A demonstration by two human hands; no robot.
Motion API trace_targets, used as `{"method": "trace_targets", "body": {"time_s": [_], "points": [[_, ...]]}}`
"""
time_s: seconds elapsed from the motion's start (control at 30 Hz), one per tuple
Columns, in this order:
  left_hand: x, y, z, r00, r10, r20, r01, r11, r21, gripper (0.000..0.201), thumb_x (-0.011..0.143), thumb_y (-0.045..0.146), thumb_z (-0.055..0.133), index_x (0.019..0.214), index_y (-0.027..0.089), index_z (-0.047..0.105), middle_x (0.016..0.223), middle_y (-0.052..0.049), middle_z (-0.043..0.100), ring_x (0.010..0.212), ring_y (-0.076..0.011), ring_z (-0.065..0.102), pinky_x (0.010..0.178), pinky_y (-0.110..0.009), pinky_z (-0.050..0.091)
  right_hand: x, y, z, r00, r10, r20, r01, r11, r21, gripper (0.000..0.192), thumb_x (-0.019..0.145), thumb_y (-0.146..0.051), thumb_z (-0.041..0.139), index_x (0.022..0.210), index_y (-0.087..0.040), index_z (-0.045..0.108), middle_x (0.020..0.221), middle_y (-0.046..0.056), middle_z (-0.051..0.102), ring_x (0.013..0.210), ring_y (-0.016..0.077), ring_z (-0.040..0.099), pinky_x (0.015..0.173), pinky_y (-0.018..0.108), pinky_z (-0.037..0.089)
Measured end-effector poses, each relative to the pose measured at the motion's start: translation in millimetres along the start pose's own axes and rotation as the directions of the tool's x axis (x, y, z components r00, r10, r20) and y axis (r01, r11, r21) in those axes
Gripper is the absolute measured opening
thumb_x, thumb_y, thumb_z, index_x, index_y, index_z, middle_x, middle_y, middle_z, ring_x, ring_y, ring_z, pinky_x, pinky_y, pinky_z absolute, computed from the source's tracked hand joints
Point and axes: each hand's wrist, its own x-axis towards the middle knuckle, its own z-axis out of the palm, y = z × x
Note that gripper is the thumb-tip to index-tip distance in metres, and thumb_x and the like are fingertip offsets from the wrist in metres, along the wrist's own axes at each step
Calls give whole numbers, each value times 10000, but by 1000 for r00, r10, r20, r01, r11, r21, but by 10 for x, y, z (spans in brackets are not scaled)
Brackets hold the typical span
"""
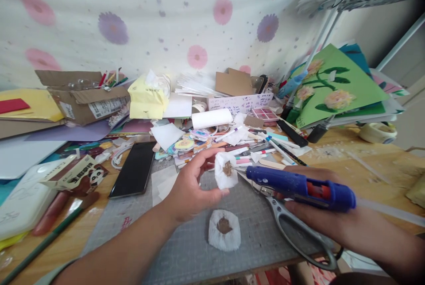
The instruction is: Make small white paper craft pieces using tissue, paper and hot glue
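A white paper disc lies flat on the grey mat. Above it, a second white piece is pinched by the left hand; the blue glue gun, gripped by the right hand, is pointed leftward at it.

Flower-print cloth across back wall; cluttered wooden desk; soft daylight; metal rack at right.

1. Glue gun: glossy blue plastic, orange trigger part.
2. Scissors under the gun: smooth pale metal handles.
3. White round piece at the gun's nozzle: soft, fibrous, matt paper or cotton.
4. Mat below the gun: matt grey, gridded.
5. Surface behind the gun: bare wood.
6. Phone left of the gun: glossy black.
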Motion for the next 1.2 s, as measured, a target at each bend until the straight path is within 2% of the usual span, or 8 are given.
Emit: {"method": "trace_targets", "body": {"time_s": [0.17, 0.27, 0.37, 0.47, 0.7, 0.93, 1.03, 1.2], "points": [[-53, 26, 142, 975, -209, 71, 217, 848, -483, 627, 563, 159, 797, 1139, 262, 572, 1136, -49, 607, 1037, -229, 559, 844, -304, 459, 86, 95, 93, 963, 230, 138, -268, 802, 534, 177, 727, -357, 674, 852, -231, 673, 833, 30, 720, 790, 223, 678, 724, 343, 544], [-119, 66, 256, 940, -211, 270, 334, 735, -590, 671, 488, 170, 827, 1116, 232, 599, 1103, -64, 609, 995, -232, 561, 817, -305, 455, 218, 26, 254, 945, 293, 145, -297, 581, 758, 220, 734, -408, 669, 807, -200, 673, 859, 47, 721, 837, 227, 671, 768, 345, 524], [-174, 104, 341, 892, -164, 420, 412, 678, -609, 676, 456, 148, 839, 1092, 227, 624, 1034, -48, 613, 955, -202, 555, 807, -283, 441, 326, -79, 426, 923, 352, 155, -323, 491, 809, 349, 752, -515, 616, 832, -180, 667, 885, 76, 717, 788, 233, 672, 649, 320, 522], [-197, 126, 383, 877, -121, 465, 422, 657, -625, 641, 466, 130, 834, 1068, 233, 640, 990, -30, 611, 906, -167, 553, 796, -261, 432, 391, -154, 552, 909, 365, 201, -373, 498, 783, 484, 764, -616, 537, 952, -186, 657, 890, 81, 718, 663, 210, 667, 535, 295, 488], [-204, 135, 343, 894, -87, 440, 375, 682, -628, 628, 509, 170, 819, 1097, 239, 610, 940, -40, 622, 832, -160, 554, 724, -248, 424, 504, -246, 616, 966, 169, 198, -257, 740, 621, 613, 811, -681, 363, 1031, -202, 676, 995, 63, 709, 952, 241, 627, 872, 347, 459], [-218, 135, 300, 919, -51, 390, 307, 713, -630, 616, 480, 206, 834, 1058, 229, 623, 900, -25, 601, 778, -142, 535, 692, -234, 408, 530, -216, 514, 955, -26, 297, -139, 843, 520, 590, 843, -642, 354, 1118, -202, 633, 1086, 73, 672, 1028, 249, 590, 918, 390, 434], [-212, 136, 272, 934, -62, 351, 284, 724, -629, 610, 488, 181, 816, 1064, 218, 618, 935, -40, 601, 790, -151, 536, 690, -240, 408, 515, -91, 428, 976, -79, 204, -53, 819, 572, 453, 818, -559, 513, 1101, -227, 636, 1036, 66, 673, 958, 231, 613, 851, 380, 478], [-184, 132, 259, 952, -89, 294, 261, 741, -619, 627, 478, 154, 804, 1072, 215, 612, 1002, -62, 585, 886, -202, 536, 739, -284, 413, 469, 82, 297, 987, 69, -142, 71, 613, 787, 317, 699, -318, 737, 1008, -283, 671, 877, 15, 689, 768, 157, 639, 743, 316, 522]]}}
